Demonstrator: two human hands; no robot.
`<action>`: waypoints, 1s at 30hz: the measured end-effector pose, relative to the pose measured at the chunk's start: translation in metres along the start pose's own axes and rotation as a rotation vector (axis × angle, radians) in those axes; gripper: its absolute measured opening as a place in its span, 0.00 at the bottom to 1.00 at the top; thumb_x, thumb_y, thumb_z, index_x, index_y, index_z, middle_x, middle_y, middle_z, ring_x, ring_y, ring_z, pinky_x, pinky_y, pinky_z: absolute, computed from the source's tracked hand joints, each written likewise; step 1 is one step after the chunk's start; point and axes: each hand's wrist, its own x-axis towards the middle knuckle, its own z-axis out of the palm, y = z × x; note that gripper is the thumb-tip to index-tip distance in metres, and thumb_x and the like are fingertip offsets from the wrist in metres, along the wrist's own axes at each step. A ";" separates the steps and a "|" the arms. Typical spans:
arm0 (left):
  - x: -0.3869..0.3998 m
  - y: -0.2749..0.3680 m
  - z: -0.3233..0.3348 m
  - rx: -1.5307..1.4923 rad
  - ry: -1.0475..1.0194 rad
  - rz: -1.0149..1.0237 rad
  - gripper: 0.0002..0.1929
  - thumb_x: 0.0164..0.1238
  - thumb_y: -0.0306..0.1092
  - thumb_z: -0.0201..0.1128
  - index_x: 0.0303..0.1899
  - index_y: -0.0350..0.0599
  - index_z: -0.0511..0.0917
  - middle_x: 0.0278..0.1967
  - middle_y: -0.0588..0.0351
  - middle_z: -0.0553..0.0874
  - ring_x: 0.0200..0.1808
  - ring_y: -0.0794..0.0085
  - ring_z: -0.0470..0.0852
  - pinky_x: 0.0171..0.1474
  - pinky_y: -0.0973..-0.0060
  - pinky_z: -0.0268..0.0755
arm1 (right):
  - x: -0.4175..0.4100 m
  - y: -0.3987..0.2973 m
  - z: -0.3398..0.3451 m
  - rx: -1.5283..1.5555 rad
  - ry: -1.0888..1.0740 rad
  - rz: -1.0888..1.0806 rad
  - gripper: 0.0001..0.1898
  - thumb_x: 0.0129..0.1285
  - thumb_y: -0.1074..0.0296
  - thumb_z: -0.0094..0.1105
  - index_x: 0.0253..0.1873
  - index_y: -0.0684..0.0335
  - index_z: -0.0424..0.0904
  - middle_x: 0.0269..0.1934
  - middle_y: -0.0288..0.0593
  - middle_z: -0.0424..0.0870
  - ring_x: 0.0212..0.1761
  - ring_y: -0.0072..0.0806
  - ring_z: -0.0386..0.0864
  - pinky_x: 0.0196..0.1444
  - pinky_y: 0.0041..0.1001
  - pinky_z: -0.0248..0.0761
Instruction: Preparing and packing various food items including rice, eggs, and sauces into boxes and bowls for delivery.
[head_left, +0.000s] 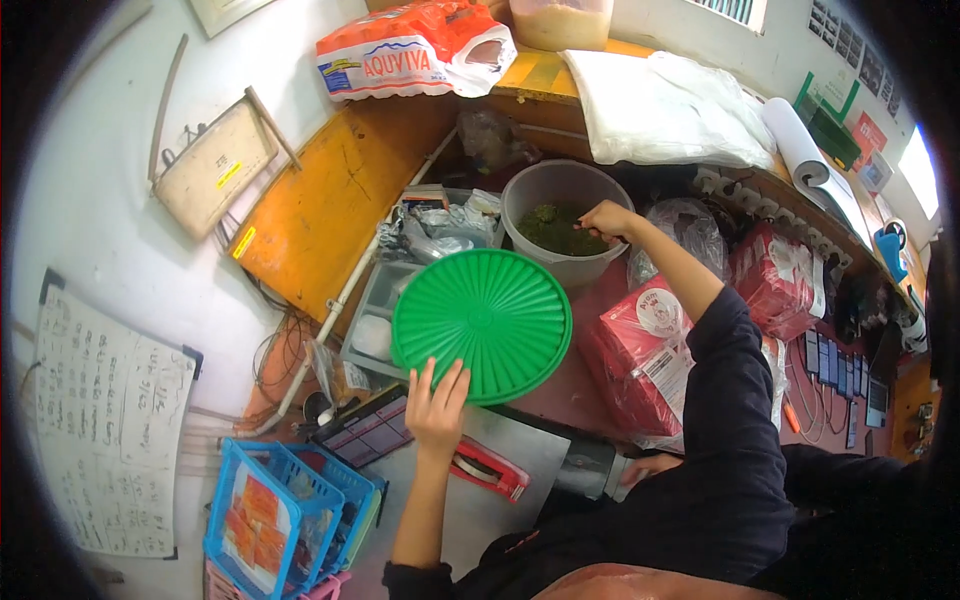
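Observation:
My left hand (437, 405) rests with its fingers on the near edge of a round green ribbed plastic lid (482, 326). Over the right side of a clear plastic tub (568, 262), my right hand (606, 223) grips a thin dark handle, whose lower end is hard to see. Chopped green stuff (555, 225) lies in the tub, with a small heap at its far left. The lid is tilted up in front of the tub, partly over a grey divided tray (360, 322).
Red boxes in clear wrap (637, 337) stand right of the tub. A red tape dispenser (491, 469) lies nearer me, and blue plastic baskets (277, 517) stand at lower left. At right, another person's hand (651, 466) is beside a grey device. A shelf (532, 71) runs behind.

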 end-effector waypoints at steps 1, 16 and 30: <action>0.005 0.000 0.005 -0.015 0.006 0.021 0.09 0.46 0.28 0.55 0.33 0.48 0.78 0.39 0.62 0.79 0.46 0.59 0.74 0.48 0.58 0.66 | -0.002 0.004 -0.005 0.085 0.012 -0.025 0.10 0.55 0.70 0.50 0.41 0.64 0.76 0.14 0.32 0.67 0.08 0.16 0.57 0.09 0.19 0.47; -0.119 0.037 -0.179 0.174 0.095 -0.147 0.08 0.48 0.33 0.56 0.32 0.54 0.79 0.40 0.66 0.80 0.47 0.64 0.75 0.54 0.63 0.61 | -0.223 -0.163 0.133 -0.273 -0.520 -0.744 0.13 0.58 0.66 0.47 0.44 0.67 0.74 0.15 0.28 0.64 0.15 0.12 0.58 0.15 0.16 0.51; -0.409 0.255 -0.407 0.827 0.151 -0.888 0.07 0.48 0.34 0.56 0.31 0.55 0.78 0.38 0.70 0.80 0.44 0.72 0.76 0.54 0.67 0.60 | -0.508 -0.215 0.518 -0.566 -1.524 -1.040 0.15 0.60 0.63 0.48 0.48 0.65 0.72 0.17 0.28 0.65 0.15 0.12 0.59 0.15 0.15 0.50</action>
